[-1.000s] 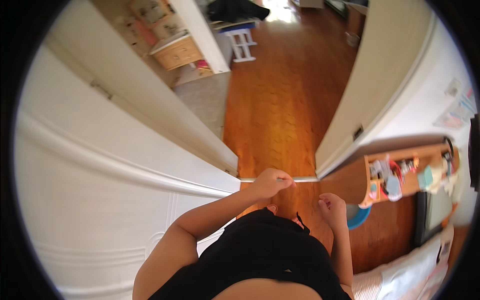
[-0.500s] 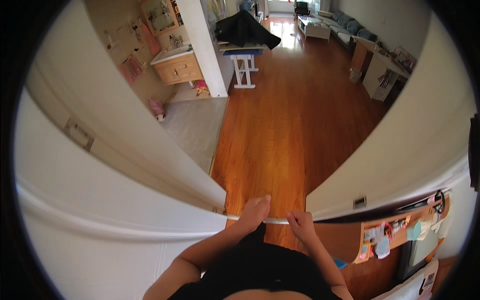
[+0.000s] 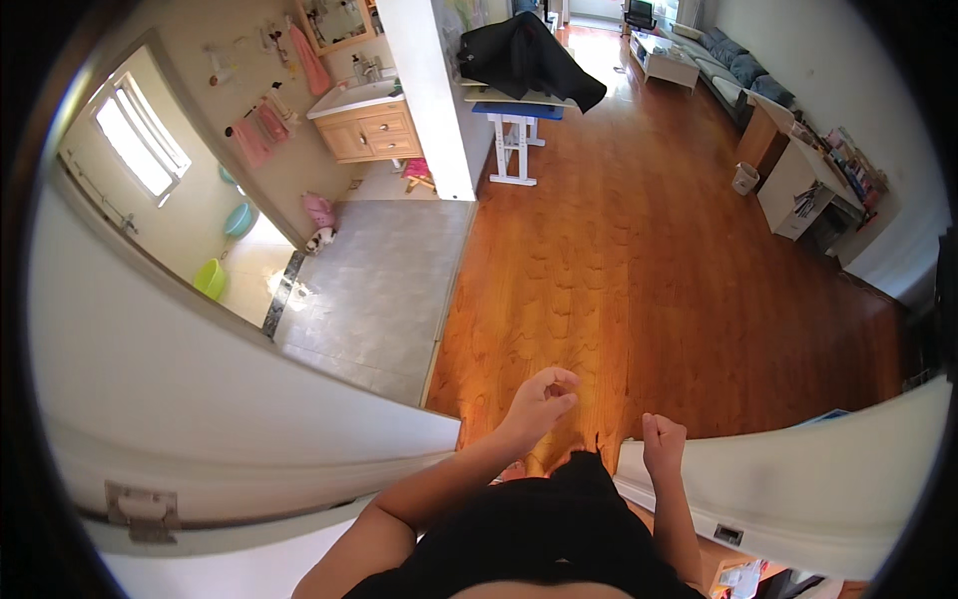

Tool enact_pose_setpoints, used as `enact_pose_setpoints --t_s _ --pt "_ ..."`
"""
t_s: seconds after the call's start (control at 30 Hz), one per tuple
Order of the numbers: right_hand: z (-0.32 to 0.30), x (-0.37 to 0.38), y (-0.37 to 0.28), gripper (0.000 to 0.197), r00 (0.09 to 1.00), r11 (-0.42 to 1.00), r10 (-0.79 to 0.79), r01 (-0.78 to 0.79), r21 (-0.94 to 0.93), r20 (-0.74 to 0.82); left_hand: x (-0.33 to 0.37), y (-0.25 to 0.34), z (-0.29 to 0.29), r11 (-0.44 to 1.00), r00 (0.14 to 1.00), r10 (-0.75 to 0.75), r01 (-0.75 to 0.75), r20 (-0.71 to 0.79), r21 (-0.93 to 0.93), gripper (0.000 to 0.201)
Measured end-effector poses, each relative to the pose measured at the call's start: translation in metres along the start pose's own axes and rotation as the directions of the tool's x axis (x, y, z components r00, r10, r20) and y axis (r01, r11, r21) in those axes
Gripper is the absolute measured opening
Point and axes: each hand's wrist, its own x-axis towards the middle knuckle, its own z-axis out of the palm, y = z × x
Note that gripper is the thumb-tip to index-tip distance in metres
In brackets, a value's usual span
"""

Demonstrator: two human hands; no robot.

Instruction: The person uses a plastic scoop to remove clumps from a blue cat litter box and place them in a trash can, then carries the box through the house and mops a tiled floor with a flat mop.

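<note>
My left hand is in front of my body over the wooden floor, its fingers loosely curled with a gap between thumb and forefinger. It holds nothing that I can see. To its right, my right hand is closed in a fist beside the white door frame, with nothing showing in it. Both hands are in the air, apart from each other. Below them are my black clothing and part of a bare foot.
On the left, grey tiles lead to a wooden washbasin cabinet and a bright washroom with a green basin. Ahead, a black cloth covers a white-legged stand. A desk, a bin and a sofa line the right.
I have moved forward into the doorway; the door frame has slid back and the washroom has come into view. Both hands have shifted right in the picture, and the left has loosened.
</note>
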Motion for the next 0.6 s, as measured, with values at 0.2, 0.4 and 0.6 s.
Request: enact_pose_setpoints --t_s 0.2,0.4,0.6 --pt "-0.025 0.131 0.044 0.040 0.990 0.999 0.011 -0.018 -0.051 -0.140 0.123 0.024 0.012 0.991 0.992 0.037 -0.053 0.124 0.125 0.016" --pt "-0.011 0.299 0.053 0.041 0.996 0.983 0.071 -0.060 0.174 -0.056 0.268 0.077 0.000 0.998 0.998 0.042 -0.039 -0.048 0.057 0.054" --pt "0.019 0.458 0.013 0.040 0.946 0.967 -0.172 0.109 0.231 0.274 0.380 0.133 -0.015 0.975 0.939 0.213 -0.188 -0.271 0.116 0.053"
